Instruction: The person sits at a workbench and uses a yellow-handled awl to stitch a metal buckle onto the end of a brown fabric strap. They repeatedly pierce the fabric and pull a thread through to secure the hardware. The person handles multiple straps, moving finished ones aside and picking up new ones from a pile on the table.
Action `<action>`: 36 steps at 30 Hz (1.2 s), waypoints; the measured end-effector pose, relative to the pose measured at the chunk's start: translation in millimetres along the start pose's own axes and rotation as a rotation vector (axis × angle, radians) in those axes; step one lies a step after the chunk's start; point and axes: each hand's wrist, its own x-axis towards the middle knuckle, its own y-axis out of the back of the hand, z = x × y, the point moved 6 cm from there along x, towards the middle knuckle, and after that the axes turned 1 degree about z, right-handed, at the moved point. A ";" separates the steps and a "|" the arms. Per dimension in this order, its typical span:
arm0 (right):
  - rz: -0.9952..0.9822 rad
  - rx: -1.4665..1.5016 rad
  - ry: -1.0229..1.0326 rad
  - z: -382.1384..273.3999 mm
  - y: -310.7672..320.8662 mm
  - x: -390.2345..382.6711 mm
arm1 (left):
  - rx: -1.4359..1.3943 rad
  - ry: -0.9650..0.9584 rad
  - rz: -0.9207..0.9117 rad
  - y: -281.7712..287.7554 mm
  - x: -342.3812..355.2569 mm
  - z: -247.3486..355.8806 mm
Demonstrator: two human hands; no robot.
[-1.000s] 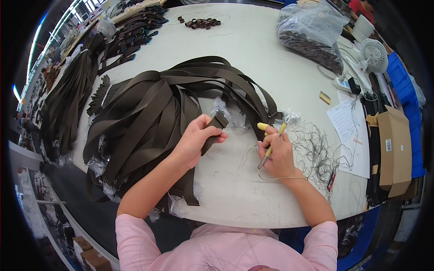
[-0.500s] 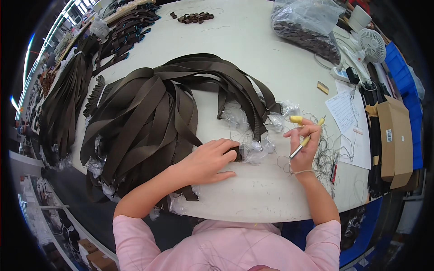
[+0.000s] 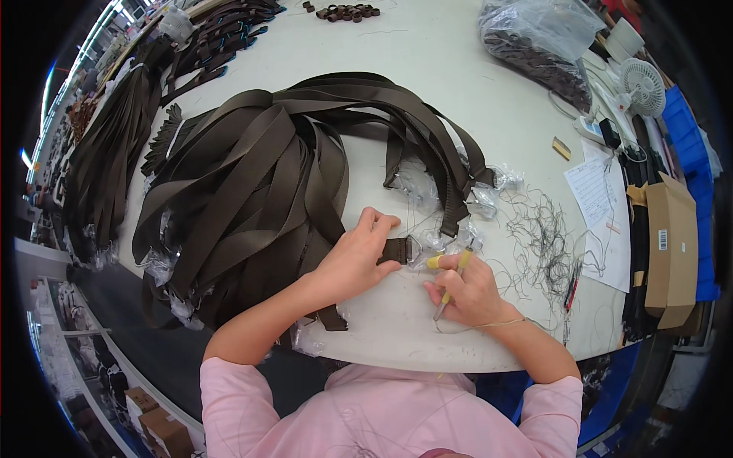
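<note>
My left hand lies with fingers extended, pressing near a dark olive-brown webbing strap end. Clear plastic wrapping sits at that end. My right hand, with a yellow cover on one finger, grips a slim yellow-and-silver pen-like tool just right of the strap end. A large looped bundle of similar straps spreads across the left and middle of the pale table. Loose dark threads lie right of my right hand.
Another strap bundle hangs along the left. A plastic bag, white fan, power strip, papers, red pen, open cardboard box and blue trays line the right. A partly visible person is behind.
My left hand has lowered the strap end onto the table and released its pinch, fingers now extended on it. My right hand, still holding the tool, swung rightward, then back toward the strap end.
</note>
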 end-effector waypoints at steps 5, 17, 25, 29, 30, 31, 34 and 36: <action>0.096 -0.027 -0.172 21.4 -11.0 -4.9 | 0.000 -0.022 -0.114 -4.8 14.3 -9.8; 0.219 -0.265 -0.159 49.3 48.6 14.5 | -0.092 -0.088 -0.198 -3.0 22.0 -2.7; -0.036 -0.088 -0.076 23.8 -7.7 15.0 | -0.354 0.057 -0.036 -16.4 38.5 -5.1; -0.056 -0.089 0.004 19.9 -11.3 9.5 | -0.386 0.058 0.049 -19.4 39.0 -10.5; -0.052 -0.073 0.028 18.7 -10.5 9.8 | -0.388 0.040 0.053 -18.8 38.1 -11.7; -0.057 -0.027 -0.012 20.3 -9.9 9.1 | -0.412 0.036 0.025 -19.8 36.6 -13.3; -0.052 0.041 -0.107 24.1 -10.0 6.8 | -0.426 0.020 -0.056 -15.5 31.0 -12.6; -0.036 -0.010 -0.144 24.6 -12.7 4.2 | -0.377 0.007 -0.107 -11.7 26.8 -6.9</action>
